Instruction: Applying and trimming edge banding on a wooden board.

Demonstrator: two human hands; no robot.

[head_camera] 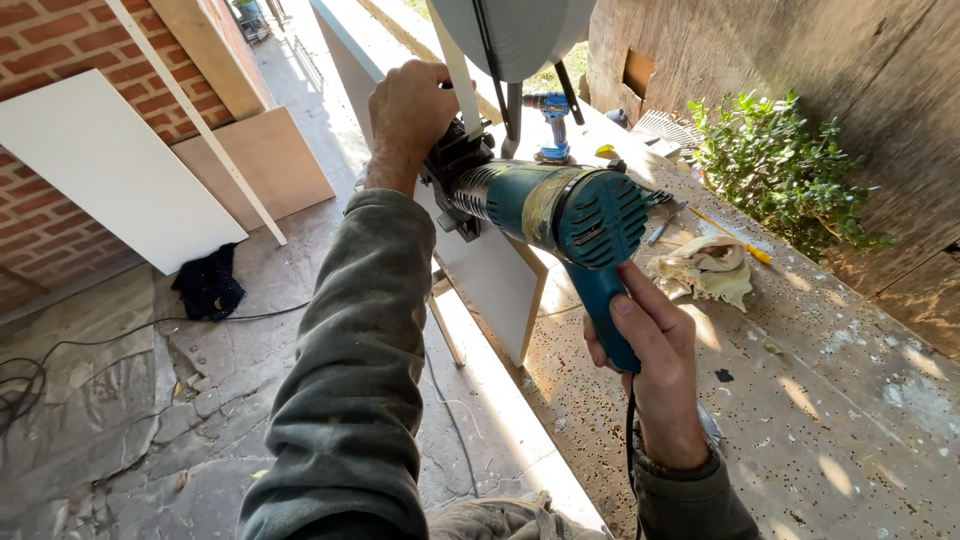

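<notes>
The right hand [648, 345] is gripping the blue handle of a teal heat gun [560, 215], fingers curled tight around the grip, with the black cord dropping down past the wrist. The gun is pointing away from the person, its ribbed metal barrel aimed at the spot where the left hand is working. The left hand [412, 105] is reaching forward at the end of a grey-green sleeve [360, 370], fingers bunched and pressing a thin white strip [458, 70] against the edge of a white board [490, 270] that is standing on its edge beside the workbench [800, 400]. The strip is running up toward a large grey roll [515, 30] hanging just above the hands.

Out past the gun, a crumpled pale rag [710, 268] is lying on the speckled benchtop, with a yellow pencil-like tool [730, 235] just beyond it. Farther back a blue cordless drill [553, 125] is standing upright on the bench. A green shrub [775, 165] is growing against the plywood wall to the right. To the left, a white panel [115, 170] and a brown sheet [260, 165] are leaning on the brick wall [50, 40], a dark cloth [207, 285] is lying on the paved ground below them, and a black cable [60, 350] is trailing across the stones.
</notes>
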